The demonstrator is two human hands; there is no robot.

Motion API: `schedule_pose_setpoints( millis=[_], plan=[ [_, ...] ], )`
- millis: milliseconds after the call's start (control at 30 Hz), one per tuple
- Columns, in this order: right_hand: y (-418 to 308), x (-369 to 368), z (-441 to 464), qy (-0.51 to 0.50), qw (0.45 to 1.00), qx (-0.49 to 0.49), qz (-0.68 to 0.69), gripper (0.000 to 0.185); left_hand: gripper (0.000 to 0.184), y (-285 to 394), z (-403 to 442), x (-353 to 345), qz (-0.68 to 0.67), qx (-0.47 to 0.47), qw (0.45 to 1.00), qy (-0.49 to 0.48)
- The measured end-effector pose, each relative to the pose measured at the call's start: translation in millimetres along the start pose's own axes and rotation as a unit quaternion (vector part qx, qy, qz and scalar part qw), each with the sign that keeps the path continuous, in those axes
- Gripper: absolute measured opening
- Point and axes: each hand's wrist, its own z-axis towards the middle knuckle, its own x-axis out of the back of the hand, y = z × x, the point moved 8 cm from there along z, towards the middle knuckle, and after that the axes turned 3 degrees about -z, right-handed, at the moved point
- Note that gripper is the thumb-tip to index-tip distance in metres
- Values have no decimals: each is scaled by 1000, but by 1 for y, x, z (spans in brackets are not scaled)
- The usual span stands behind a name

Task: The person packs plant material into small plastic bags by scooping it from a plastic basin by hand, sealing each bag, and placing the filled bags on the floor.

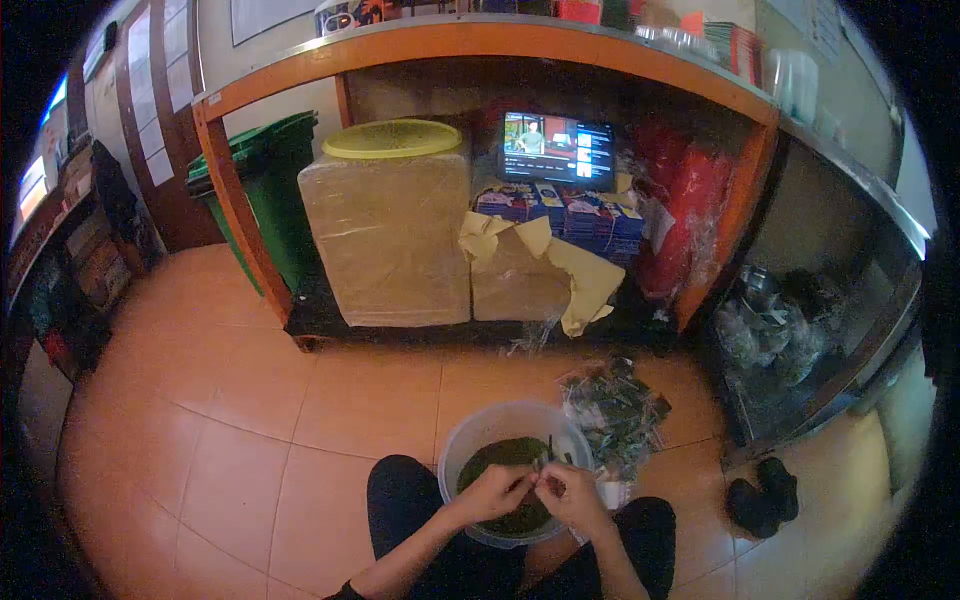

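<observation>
A translucent white plastic tub point(452, 447) stands on the floor between my knees, holding a loose dark green material point(512, 451). Over it my left hand point(496, 493) and my right hand point(574, 498) meet, fingertips pinched together around something small and thin that I cannot make out. A white object point(565, 457) and a dark thin piece show inside the tub just beyond my right hand. Against the tub's right side lies a heap of small clear plastic packets point(615, 412), some with dark or green contents.
An orange-framed shelf point(480, 42) stands ahead, holding a wrapped carton point(388, 235) with a yellow lid point(392, 139), blue bundles point(560, 215) and a lit screen point(557, 150). A green bin point(270, 200) is left. Dark shoes point(763, 498) lie right, near a metal rack point(825, 390) with bags.
</observation>
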Motion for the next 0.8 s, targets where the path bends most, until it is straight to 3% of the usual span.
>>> schedule_pose_setpoints(
  millis=[67,133,200,367,433,467,533,567,633,667,733,767,800],
  plan=[
    [2,1,-3,14,999,-25,-16,14,22,5,-2,1,11,-13,1000,-9],
    [9,2,-3,26,998,-51,-32,16,24,-9,-7,3,32,119,992,-13],
    [2,16,-1,118,981,30,-148,15,24,-18,-8,6,68,136,988,-4],
    [5,14,0,128,984,-21,-121,12,34,-24,-13,20,170,190,965,65],
    [5,13,1,137,985,-22,-101,10,44,4,-12,28,228,57,959,159],
    [2,10,2,128,988,-9,-88,8,44,0,-12,27,228,58,959,159],
    [-3,11,3,117,990,3,-74,7,60,13,-6,14,97,-87,987,98],
    [-5,15,3,105,993,-9,-62,6,60,13,-8,12,96,-86,987,99],
    [-4,22,3,94,994,-23,-50,5,67,7,-8,9,5,31,998,56],
    [-4,29,2,109,992,-21,-65,5,67,0,-10,9,4,31,998,54],
    [-5,39,1,123,989,-19,-81,4,78,-32,-17,17,86,153,982,67],
    [-4,43,1,129,985,-36,-104,4,78,-37,-19,16,85,154,982,67],
    [-3,45,-1,134,981,-53,-127,4,78,-22,-18,26,180,104,972,109]
  ],
)
